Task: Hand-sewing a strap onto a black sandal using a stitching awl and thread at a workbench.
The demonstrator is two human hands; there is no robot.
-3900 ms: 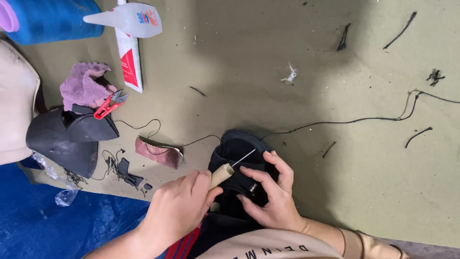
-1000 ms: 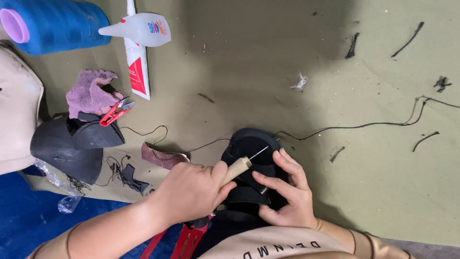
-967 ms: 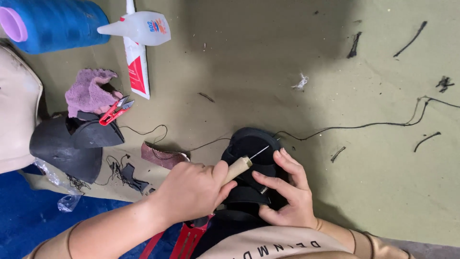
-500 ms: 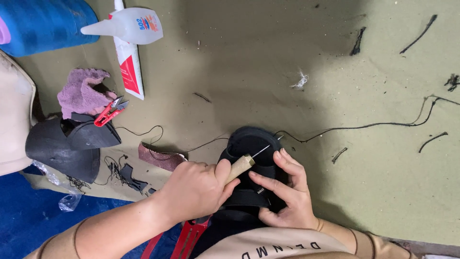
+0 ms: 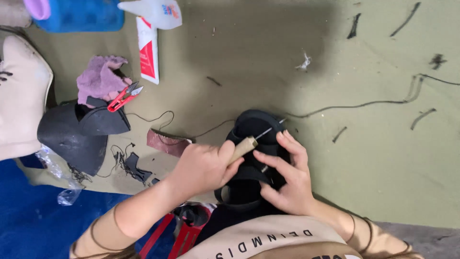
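Shoe (image 5: 254, 144) at centre near the tabletop (image 5: 335, 158) edge, between both hands, awl (image 5: 247, 145) over it, snips (image 5: 123, 96) and cloth (image 5: 98, 79) far left, glue bottle (image 5: 153, 10) at back, thread (image 5: 364, 103) trailing right.

Both forearms bare, no watch or rings visible. Left hand (image 5: 203, 168), right hand (image 5: 287, 180): no gloves, nails short and plain. Thin dark cord-like loops (image 5: 103, 225) lie across left forearm; similar loop near right elbow, possibly bracelets or sleeve trim, view too poor. Beige fabric garment (image 5: 273, 240) at bottom edge, dark block lettering printed across it.
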